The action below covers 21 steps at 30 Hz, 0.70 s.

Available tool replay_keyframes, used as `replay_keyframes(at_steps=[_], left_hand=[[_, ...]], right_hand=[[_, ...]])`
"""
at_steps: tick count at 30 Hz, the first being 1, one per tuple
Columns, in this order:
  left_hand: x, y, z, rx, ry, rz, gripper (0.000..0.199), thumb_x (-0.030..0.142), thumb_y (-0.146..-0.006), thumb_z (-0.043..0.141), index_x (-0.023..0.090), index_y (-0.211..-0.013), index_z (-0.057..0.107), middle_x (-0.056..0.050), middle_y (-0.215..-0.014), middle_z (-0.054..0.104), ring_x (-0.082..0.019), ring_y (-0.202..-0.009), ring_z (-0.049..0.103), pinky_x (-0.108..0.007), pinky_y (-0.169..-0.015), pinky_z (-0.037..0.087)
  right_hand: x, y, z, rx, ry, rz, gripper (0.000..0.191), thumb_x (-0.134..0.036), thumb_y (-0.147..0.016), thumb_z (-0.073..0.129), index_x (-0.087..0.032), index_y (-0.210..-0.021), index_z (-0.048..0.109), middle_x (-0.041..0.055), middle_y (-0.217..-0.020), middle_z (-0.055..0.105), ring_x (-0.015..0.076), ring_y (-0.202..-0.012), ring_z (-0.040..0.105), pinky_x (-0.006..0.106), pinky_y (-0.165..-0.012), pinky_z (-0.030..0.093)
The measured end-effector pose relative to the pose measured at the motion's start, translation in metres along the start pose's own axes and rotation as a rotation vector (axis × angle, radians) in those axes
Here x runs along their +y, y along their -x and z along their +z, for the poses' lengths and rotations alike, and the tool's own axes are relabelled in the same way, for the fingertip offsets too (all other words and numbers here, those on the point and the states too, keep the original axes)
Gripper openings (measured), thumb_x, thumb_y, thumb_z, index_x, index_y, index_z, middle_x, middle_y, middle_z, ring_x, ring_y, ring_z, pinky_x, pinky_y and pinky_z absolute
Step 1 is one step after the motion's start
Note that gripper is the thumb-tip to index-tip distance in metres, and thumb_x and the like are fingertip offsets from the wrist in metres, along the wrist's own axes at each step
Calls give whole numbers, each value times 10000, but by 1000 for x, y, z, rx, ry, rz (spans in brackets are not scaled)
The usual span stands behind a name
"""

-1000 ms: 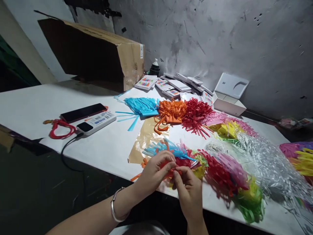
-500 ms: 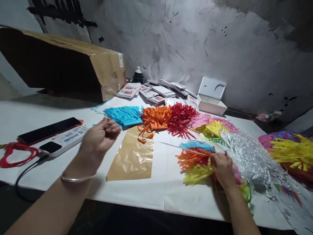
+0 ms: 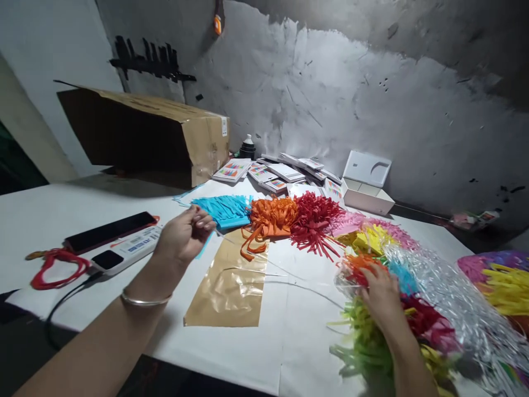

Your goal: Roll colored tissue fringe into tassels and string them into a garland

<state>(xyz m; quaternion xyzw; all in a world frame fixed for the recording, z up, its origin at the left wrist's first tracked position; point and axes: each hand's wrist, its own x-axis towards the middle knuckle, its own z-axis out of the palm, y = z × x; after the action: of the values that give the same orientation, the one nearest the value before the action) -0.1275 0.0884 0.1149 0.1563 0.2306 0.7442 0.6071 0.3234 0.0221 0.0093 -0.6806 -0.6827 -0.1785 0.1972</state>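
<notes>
My left hand [image 3: 184,234] is closed, the fingers curled round a thin white string [image 3: 306,282] near the blue fringed tissue paper. From there the string sags loosely to the right over the brown film. My right hand [image 3: 381,292] is closed on a tissue tassel garland at its orange tassel [image 3: 359,267]; its fingertips are partly hidden in the paper. Around that hand lie a green tassel [image 3: 363,353], a blue tassel [image 3: 404,277] and a dark red tassel [image 3: 425,315] of the garland, somewhat blurred.
Fringed bundles in blue [image 3: 227,209], orange [image 3: 273,216] and red [image 3: 316,218] line the back. Silver tinsel [image 3: 450,292] lies at right. A brown film sheet [image 3: 227,298], phone [image 3: 109,231], power strip [image 3: 132,248], cardboard box [image 3: 206,146] and printed packs [image 3: 285,172] share the table.
My right hand has moved with the garland toward the front right, and its tassels have shifted and spread. The string was taut and now hangs slack. The view has tilted up and left.
</notes>
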Motion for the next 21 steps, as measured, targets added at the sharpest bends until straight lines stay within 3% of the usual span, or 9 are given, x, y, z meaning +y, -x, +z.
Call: replay_keyframes(at_steps=[1, 3, 8, 10, 12, 14, 16, 18, 21], left_hand=[[-1, 4, 2, -9, -11, -14, 393, 78, -1058, 276, 161, -708, 433, 71, -507, 377, -34, -392, 402, -143, -406, 351], [-3, 13, 5, -32, -29, -45, 387, 63, -1049, 289, 158, -706, 443, 72, -513, 373, -41, -395, 399, -149, -406, 353], [-6, 34, 14, -121, -18, -78, 390, 76, -1042, 300, 151, -698, 467, 68, -535, 380, -49, -405, 406, -147, -403, 376], [-4, 36, 13, -142, -19, -69, 377, 75, -1033, 324, 149, -703, 491, 57, -553, 407, -59, -421, 428, -156, -412, 399], [1, 31, 7, -109, -41, -28, 370, 75, -1024, 349, 146, -698, 510, 39, -575, 453, -69, -451, 467, -170, -442, 442], [10, 20, -4, -15, -62, 47, 369, 69, -1017, 366, 140, -690, 522, 21, -599, 506, -74, -493, 514, -180, -502, 496], [23, 5, -20, 94, -74, 119, 366, 68, -1011, 388, 138, -679, 525, 14, -613, 542, -76, -527, 550, -187, -560, 531], [35, -13, -40, 168, -91, 160, 352, 81, -1005, 429, 141, -671, 524, 22, -607, 545, -75, -535, 558, -188, -587, 541], [45, -40, -73, 254, -160, 198, 197, 168, -987, 541, 129, -806, 607, 3, -734, 618, -101, -621, 606, -234, -630, 562]], right_hand=[[-25, -2, 0, -42, -65, -80, 436, -118, -781, 500, -217, -1165, 681, 118, -1304, 615, 280, -1206, 554, 501, -1075, 368], [-79, -8, 0, -179, -427, -231, 477, -129, -857, 482, -218, -1313, 590, 107, -1370, 577, 235, -1256, 536, 423, -1070, 425], [-210, -18, 7, -324, -1032, -324, 664, -232, -796, 700, -221, -1425, 490, 133, -1408, 562, 295, -1314, 501, 510, -1121, 362], [-248, -16, 10, -413, -1224, -282, 582, -296, -758, 767, -224, -1312, 603, 101, -1201, 686, 275, -1114, 626, 442, -996, 467], [-270, -9, 10, -458, -1323, -253, 254, -379, -845, 698, -222, -1042, 729, 29, -854, 719, 193, -787, 658, 325, -783, 516], [-274, -2, 8, -447, -1371, -218, 324, -441, -941, 570, -204, -787, 728, -18, -615, 607, 126, -568, 549, 247, -610, 457], [-259, 2, 7, -404, -1433, -135, 433, -485, -955, 541, -182, -682, 686, -40, -525, 498, 95, -481, 451, 214, -505, 379], [-228, 0, 7, -319, -1499, -3, 441, -517, -931, 568, -171, -670, 652, -73, -474, 390, 75, -411, 346, 193, -413, 291], [-164, -13, 6, -57, -1573, 259, 410, -551, -899, 588, -195, -698, 561, -125, -453, 269, 54, -356, 203, 171, -346, 202]])
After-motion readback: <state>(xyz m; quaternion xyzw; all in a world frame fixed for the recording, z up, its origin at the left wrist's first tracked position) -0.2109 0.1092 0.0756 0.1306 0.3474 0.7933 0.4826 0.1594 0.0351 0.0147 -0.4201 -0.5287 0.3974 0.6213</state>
